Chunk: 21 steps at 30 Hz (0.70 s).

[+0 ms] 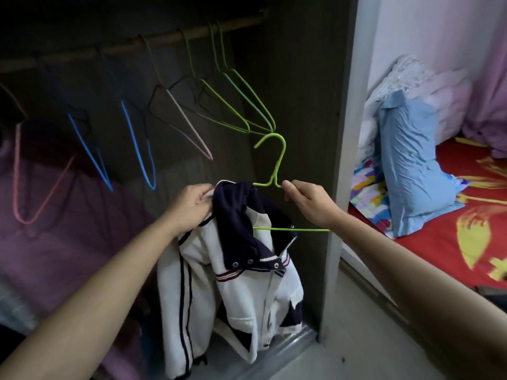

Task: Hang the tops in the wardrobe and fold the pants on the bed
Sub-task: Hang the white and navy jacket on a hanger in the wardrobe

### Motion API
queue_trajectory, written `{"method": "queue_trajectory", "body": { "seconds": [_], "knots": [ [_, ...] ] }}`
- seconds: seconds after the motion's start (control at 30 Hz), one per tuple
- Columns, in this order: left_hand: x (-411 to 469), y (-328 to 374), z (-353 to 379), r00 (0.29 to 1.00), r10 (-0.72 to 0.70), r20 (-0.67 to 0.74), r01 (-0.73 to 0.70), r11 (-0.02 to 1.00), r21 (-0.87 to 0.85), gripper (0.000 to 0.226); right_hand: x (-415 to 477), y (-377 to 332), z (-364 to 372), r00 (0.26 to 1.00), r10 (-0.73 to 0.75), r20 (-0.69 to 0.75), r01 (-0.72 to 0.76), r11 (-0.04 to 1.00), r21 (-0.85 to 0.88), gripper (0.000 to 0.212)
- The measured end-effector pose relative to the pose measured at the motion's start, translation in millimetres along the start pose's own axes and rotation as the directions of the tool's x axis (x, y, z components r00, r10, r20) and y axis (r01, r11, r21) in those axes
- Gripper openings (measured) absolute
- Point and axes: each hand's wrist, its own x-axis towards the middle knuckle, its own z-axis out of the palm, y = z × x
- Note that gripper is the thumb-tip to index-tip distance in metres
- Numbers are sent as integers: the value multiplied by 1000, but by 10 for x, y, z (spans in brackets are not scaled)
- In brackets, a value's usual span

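Left hand [192, 205] grips white-and-navy hooded jacket [236, 272] at shoulder; right hand [306, 201] pinches green hanger [274, 182] beside its neck. Hanger looks half-inserted, view dim.

Over to the right a pale blue pillow [408, 165] stands propped on end, a bright multicoloured cloth [366, 187] just beside its base. Behind it sits a plastic-wrapped bundle [428, 86] of pale bedding, near a pink curtain [491, 91]. Bare wire hangers dangle from a wooden rail [164, 41]: pink [16, 174], blue [137, 144], green [233, 105]. Purple fabric [55, 242] lies heaped low on the left.
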Motion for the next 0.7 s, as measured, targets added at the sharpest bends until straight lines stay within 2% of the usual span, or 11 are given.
{"method": "queue_trajectory", "body": {
  "seconds": [0.07, 0.13, 0.2, 0.3, 0.4, 0.5, 0.57, 0.63, 0.7],
  "knots": [
    [15, 90, 39, 994, -106, 38, 111, 978, -176, 19, -10, 9, 35, 998, 19, -55, -16, 998, 53, 47],
    [12, 163, 104, 977, -191, 97, 212, 924, -319, 33, 7, -54, 82, 998, 9, -55, -7, 999, 38, 47],
    [-20, 222, 197, 973, -201, 116, 231, 895, -381, 42, 26, -137, 135, 999, -30, -16, 30, 1000, 0, 49],
    [-47, 274, 348, 979, -197, 50, 203, 935, -292, 66, 43, -199, 156, 999, -24, 24, 23, 997, 70, 47],
    [-33, 265, 396, 956, -246, -161, 231, 967, -108, 75, 3, -138, 176, 998, 64, 8, -64, 968, 241, 37],
    [-65, 251, 373, 950, -163, -267, 171, 985, 5, 60, -73, 77, 266, 975, 179, -132, -147, 964, 222, 40],
    [-111, 231, 308, 951, -109, -289, 135, 988, 74, 44, -143, 249, 295, 924, 295, -243, -227, 935, 273, 42],
    [-170, 195, 216, 943, -119, -311, 147, 987, 67, 32, -184, 443, 299, 855, 459, -241, -322, 835, 447, 43],
    [-223, 166, 147, 931, -121, -343, 138, 990, 25, 31, -205, 609, 333, 768, 625, -140, -426, 662, 616, 43]
  ]
}}
